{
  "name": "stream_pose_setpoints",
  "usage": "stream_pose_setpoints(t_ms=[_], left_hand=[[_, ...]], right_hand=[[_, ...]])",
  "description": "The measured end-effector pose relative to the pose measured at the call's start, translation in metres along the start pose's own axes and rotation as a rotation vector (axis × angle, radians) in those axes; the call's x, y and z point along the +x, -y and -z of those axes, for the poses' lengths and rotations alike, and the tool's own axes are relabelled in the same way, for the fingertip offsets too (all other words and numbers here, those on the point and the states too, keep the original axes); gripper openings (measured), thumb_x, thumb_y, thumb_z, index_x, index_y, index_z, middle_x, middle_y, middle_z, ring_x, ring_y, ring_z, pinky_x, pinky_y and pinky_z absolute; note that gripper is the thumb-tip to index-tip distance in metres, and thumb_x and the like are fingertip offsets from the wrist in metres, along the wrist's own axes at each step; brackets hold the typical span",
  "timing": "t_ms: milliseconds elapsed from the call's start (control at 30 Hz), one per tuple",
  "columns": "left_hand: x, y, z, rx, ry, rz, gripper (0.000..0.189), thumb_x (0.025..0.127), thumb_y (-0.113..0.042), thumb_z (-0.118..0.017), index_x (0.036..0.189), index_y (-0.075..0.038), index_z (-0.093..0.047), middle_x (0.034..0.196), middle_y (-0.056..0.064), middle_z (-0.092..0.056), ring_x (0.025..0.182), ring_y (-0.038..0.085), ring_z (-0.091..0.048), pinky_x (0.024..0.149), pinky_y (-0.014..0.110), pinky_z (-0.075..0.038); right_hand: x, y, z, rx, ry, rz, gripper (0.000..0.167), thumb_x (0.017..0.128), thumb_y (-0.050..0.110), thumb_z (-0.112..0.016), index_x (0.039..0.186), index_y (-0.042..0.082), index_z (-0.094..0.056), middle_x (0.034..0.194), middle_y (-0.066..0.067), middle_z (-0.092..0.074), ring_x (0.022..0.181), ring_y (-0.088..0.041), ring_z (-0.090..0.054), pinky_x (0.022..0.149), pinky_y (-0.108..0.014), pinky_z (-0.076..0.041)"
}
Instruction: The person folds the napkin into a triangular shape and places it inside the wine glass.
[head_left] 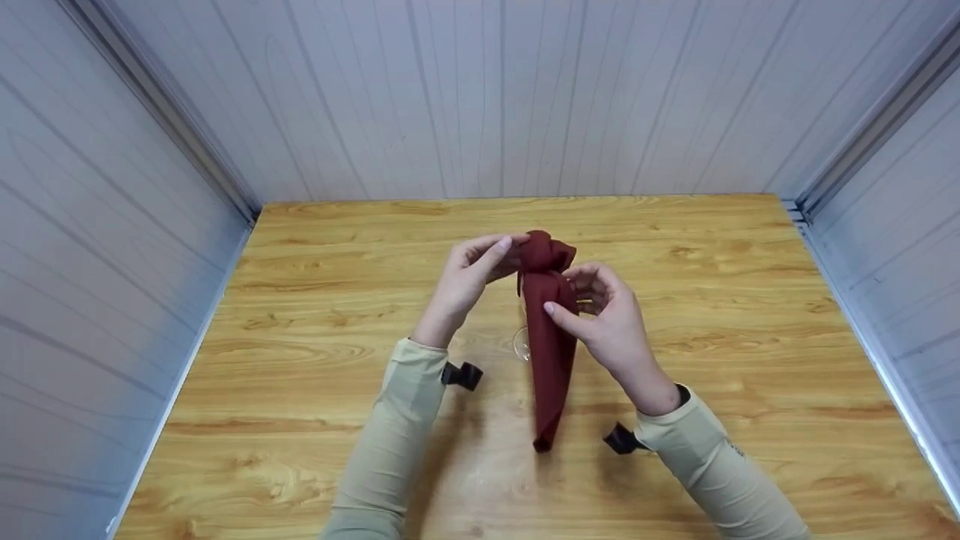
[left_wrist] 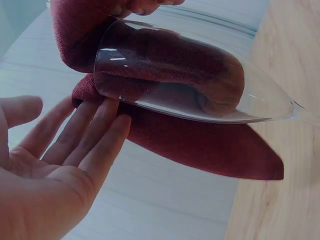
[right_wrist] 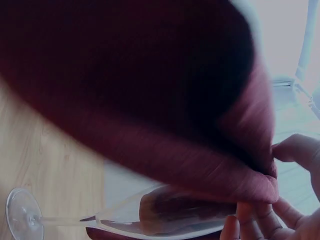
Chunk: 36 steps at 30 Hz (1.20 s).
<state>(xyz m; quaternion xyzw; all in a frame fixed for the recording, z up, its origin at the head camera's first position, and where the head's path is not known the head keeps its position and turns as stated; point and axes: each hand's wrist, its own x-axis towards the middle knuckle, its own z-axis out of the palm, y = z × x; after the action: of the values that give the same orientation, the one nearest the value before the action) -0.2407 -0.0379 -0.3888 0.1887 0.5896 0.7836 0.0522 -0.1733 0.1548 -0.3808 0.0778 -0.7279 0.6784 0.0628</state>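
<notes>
A dark red cloth napkin (head_left: pixel 551 360) is tucked partly into a stemmed clear glass (left_wrist: pixel 267 102), and its loose parts spill over the rim. One long folded flap hangs toward the person and hides most of the glass in the head view. At the top left of the cloth, my left hand (head_left: pixel 469 277) touches the napkin near the rim with extended fingers (left_wrist: pixel 102 142), its thumb apart from the cloth. My right hand (head_left: pixel 615 322) pinches the flap's right edge between thumb and fingers. In the right wrist view the glass foot (right_wrist: pixel 22 220) shows beyond the cloth.
The glass stands on a wood-grain table (head_left: pixel 300 315). Pale panelled walls (head_left: pixel 480 97) rise behind the table and along both sides. Small black devices (head_left: pixel 463 376) stick out from both sleeve cuffs, close over the tabletop.
</notes>
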Motion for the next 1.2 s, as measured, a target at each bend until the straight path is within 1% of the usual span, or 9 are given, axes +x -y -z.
stream_pose_setpoints(t_ms=[167, 400, 600, 700, 767, 867, 967, 1067, 1200], left_hand=[[0.0, -0.001, 0.0, 0.001, -0.013, 0.036, 0.035, 0.102, -0.017, -0.046, 0.117, 0.01, -0.062, 0.106, 0.019, -0.068, 0.097, 0.028, -0.066, 0.093, 0.042, -0.048], [-0.002, 0.003, 0.001, -0.035, -0.017, 0.054, 0.037, 0.102, -0.019, -0.046, 0.119, 0.011, -0.061, 0.108, 0.022, -0.067, 0.102, 0.028, -0.064, 0.095, 0.043, -0.047], [-0.001, 0.005, 0.001, -0.058, -0.037, 0.057, 0.041, 0.104, -0.021, -0.042, 0.117, 0.013, -0.061, 0.102, 0.019, -0.067, 0.099, 0.029, -0.062, 0.098, 0.048, -0.043], [0.001, 0.004, 0.001, -0.017, -0.057, 0.027, 0.037, 0.103, -0.017, -0.043, 0.115, 0.014, -0.061, 0.101, 0.017, -0.065, 0.098, 0.027, -0.059, 0.098, 0.048, -0.042], [0.001, 0.002, 0.001, 0.052, -0.07, -0.015, 0.032, 0.101, -0.011, -0.046, 0.114, 0.014, -0.061, 0.103, 0.018, -0.062, 0.098, 0.025, -0.055, 0.098, 0.046, -0.042], [0.002, -0.004, -0.002, 0.144, -0.066, -0.084, 0.027, 0.098, -0.005, -0.051, 0.113, 0.015, -0.061, 0.114, 0.023, -0.056, 0.107, 0.027, -0.05, 0.099, 0.039, -0.04], [0.002, -0.013, -0.007, 0.183, -0.034, -0.136, 0.025, 0.097, -0.002, -0.052, 0.112, 0.016, -0.061, 0.122, 0.024, -0.052, 0.119, 0.031, -0.046, 0.1, 0.034, -0.037], [0.001, -0.017, -0.01, 0.18, 0.006, -0.146, 0.025, 0.098, -0.003, -0.05, 0.11, 0.015, -0.062, 0.124, 0.022, -0.054, 0.123, 0.032, -0.046, 0.103, 0.033, -0.035], [-0.002, -0.018, -0.01, 0.186, 0.027, -0.131, 0.027, 0.099, -0.006, -0.048, 0.109, 0.014, -0.063, 0.119, 0.022, -0.06, 0.118, 0.027, -0.051, 0.104, 0.033, -0.035]], right_hand=[[-0.004, 0.01, -0.002, -0.002, 0.008, 0.046, 0.032, 0.077, -0.007, -0.075, 0.104, -0.008, -0.059, 0.091, -0.016, -0.063, 0.085, -0.023, -0.059, 0.08, -0.034, -0.05], [-0.003, -0.009, 0.0, 0.083, 0.002, 0.122, 0.03, 0.078, -0.009, -0.074, 0.104, -0.009, -0.059, 0.094, -0.016, -0.061, 0.084, -0.021, -0.06, 0.085, -0.037, -0.047], [-0.003, -0.014, -0.001, 0.103, 0.003, 0.138, 0.03, 0.078, -0.009, -0.073, 0.104, -0.009, -0.059, 0.094, -0.016, -0.061, 0.084, -0.022, -0.059, 0.083, -0.035, -0.047], [-0.005, -0.013, -0.001, 0.104, -0.002, 0.14, 0.032, 0.078, -0.009, -0.073, 0.106, -0.01, -0.058, 0.096, -0.016, -0.062, 0.084, -0.022, -0.059, 0.081, -0.033, -0.048], [-0.007, -0.011, -0.003, 0.104, -0.012, 0.144, 0.034, 0.078, -0.01, -0.074, 0.108, -0.011, -0.057, 0.097, -0.017, -0.061, 0.084, -0.023, -0.059, 0.079, -0.033, -0.048], [-0.009, -0.007, -0.006, 0.097, -0.029, 0.137, 0.042, 0.076, -0.009, -0.074, 0.113, -0.012, -0.053, 0.102, -0.019, -0.058, 0.088, -0.026, -0.057, 0.08, -0.035, -0.046], [-0.011, -0.002, -0.01, 0.049, -0.041, 0.119, 0.053, 0.075, -0.005, -0.077, 0.118, -0.011, -0.048, 0.11, -0.02, -0.053, 0.093, -0.03, -0.055, 0.082, -0.039, -0.045], [-0.011, 0.001, -0.014, -0.028, -0.044, 0.098, 0.062, 0.074, 0.002, -0.081, 0.123, -0.009, -0.044, 0.117, -0.021, -0.047, 0.098, -0.032, -0.052, 0.086, -0.042, -0.042], [-0.011, 0.004, -0.015, -0.104, -0.038, 0.067, 0.065, 0.074, 0.007, -0.082, 0.125, -0.006, -0.044, 0.121, -0.018, -0.047, 0.106, -0.031, -0.051, 0.09, -0.041, -0.041]])
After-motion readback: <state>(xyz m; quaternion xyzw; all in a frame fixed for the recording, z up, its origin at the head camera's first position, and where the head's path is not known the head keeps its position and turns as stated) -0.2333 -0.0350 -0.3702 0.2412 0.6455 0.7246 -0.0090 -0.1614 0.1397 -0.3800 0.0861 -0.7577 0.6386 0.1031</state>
